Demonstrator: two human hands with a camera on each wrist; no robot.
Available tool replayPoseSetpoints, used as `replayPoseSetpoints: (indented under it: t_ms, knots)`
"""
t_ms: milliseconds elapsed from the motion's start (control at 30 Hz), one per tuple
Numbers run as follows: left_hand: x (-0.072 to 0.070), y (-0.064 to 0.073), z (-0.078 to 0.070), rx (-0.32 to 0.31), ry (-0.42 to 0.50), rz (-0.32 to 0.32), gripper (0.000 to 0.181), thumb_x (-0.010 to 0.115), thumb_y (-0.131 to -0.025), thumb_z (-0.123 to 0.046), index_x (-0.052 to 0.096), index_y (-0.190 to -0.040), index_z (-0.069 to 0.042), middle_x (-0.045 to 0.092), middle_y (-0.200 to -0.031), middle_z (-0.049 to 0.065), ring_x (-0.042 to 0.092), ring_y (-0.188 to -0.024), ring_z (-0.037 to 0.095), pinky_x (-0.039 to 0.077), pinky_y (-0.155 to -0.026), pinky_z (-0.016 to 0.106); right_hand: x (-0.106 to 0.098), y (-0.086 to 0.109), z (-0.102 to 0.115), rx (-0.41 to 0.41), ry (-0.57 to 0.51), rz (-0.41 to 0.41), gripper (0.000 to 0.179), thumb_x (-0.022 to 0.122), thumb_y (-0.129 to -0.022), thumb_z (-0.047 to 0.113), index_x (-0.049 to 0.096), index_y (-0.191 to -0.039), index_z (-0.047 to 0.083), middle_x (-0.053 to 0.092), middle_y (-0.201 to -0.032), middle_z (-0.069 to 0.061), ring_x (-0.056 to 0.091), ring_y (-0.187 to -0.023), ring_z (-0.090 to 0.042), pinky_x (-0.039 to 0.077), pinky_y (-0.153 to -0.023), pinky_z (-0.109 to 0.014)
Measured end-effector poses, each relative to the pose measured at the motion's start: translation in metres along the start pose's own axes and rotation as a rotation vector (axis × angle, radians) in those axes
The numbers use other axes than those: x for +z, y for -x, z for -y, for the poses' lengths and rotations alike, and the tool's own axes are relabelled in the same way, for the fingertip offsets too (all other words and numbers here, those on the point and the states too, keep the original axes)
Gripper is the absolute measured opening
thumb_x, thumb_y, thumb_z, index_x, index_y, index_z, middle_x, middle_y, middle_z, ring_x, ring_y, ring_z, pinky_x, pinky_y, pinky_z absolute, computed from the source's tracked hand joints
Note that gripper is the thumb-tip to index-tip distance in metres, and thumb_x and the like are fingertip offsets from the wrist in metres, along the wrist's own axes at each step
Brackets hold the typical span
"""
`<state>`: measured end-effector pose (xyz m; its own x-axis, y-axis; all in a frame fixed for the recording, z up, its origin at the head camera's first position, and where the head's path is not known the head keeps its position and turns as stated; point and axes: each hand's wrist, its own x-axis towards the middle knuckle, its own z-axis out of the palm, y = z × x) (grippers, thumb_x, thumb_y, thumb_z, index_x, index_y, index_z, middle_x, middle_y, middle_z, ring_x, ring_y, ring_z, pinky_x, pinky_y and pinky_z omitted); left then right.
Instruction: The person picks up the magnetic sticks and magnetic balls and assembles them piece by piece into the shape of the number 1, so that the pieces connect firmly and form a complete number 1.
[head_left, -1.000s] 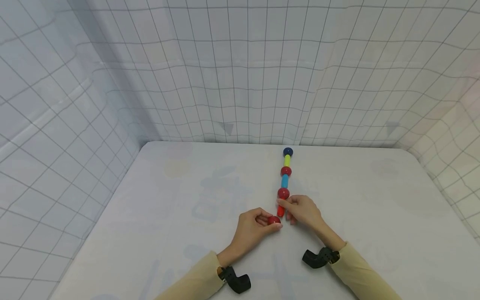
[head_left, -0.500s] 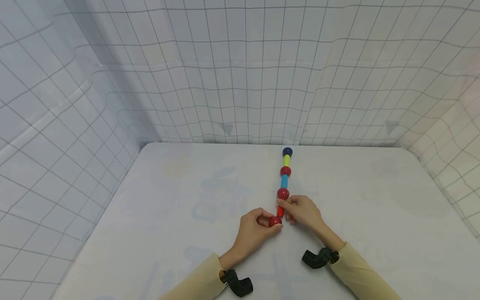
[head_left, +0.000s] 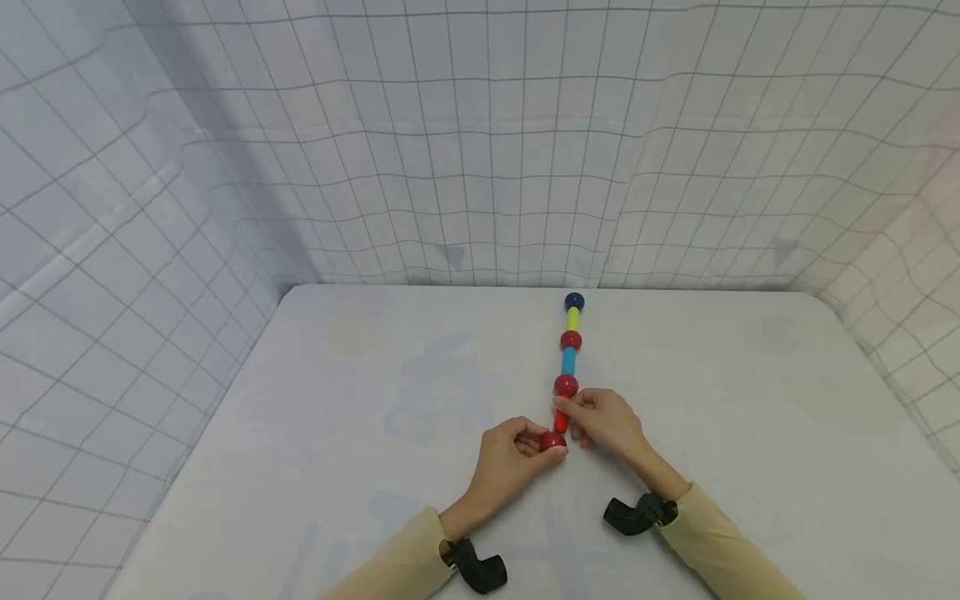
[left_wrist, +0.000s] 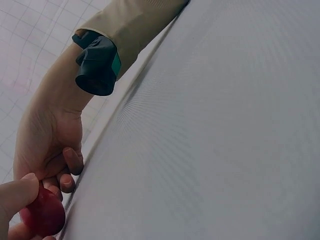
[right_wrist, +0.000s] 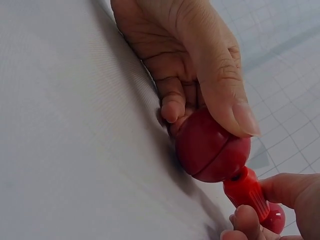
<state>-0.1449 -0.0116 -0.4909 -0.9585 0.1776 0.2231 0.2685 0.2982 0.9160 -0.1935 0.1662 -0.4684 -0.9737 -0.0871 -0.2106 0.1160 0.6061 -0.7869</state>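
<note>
My left hand [head_left: 506,462] pinches a glossy red ball [head_left: 552,441] between thumb and fingers. In the right wrist view this ball [right_wrist: 212,147] meets the near end of a short red rod [right_wrist: 247,192], at a slight angle. My right hand [head_left: 609,423] pinches the red rod [head_left: 561,417]. From the rod's far end a line runs away over the table: a red ball [head_left: 566,386], a blue rod [head_left: 568,362], another red ball [head_left: 571,340], a yellow-green rod [head_left: 573,319] and a dark blue ball [head_left: 574,302]. In the left wrist view, the thumb partly covers the held ball [left_wrist: 45,215].
A white table [head_left: 360,392] with faint grey-blue marks lies under everything. White grid-patterned sheets [head_left: 480,150] hang behind it and on both sides. Each wrist carries a black camera mount, such as the left mount [head_left: 480,572] and right mount [head_left: 633,515].
My left hand has moved slightly right, bringing its red ball up against the near end of the red rod. The right hand has stayed in place on the rod.
</note>
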Motion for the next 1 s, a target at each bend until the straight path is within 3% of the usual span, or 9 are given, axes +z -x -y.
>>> replayPoseSetpoints:
  t_ms: [667, 1000]
  knots:
    - [0.0019, -0.0016, 0.0009, -0.002, 0.008, 0.0, 0.03, 0.08, -0.077, -0.03, 0.065, -0.09, -0.007, 0.063, -0.078, -0.001, 0.061, -0.066, 0.006, 0.052, -0.062, 0.023, -0.0006, 0.0011, 0.0006, -0.036, 0.026, -0.019, 0.04, 0.063, -0.087, 0.047, 0.061, -0.075, 0.009, 0.055, -0.054, 0.0, 0.053, -0.046, -0.015, 0.031, -0.046, -0.026]
    - [0.0034, -0.0013, -0.0003, -0.003, -0.007, 0.001, 0.031, 0.082, -0.075, -0.03, 0.064, -0.087, -0.007, 0.063, -0.078, -0.001, 0.061, -0.066, 0.005, 0.052, -0.062, 0.022, 0.0006, 0.002, 0.002, -0.016, 0.005, -0.011, 0.038, 0.065, -0.087, 0.044, 0.061, -0.074, 0.009, 0.055, -0.054, -0.001, 0.054, -0.046, -0.015, 0.033, -0.046, -0.025]
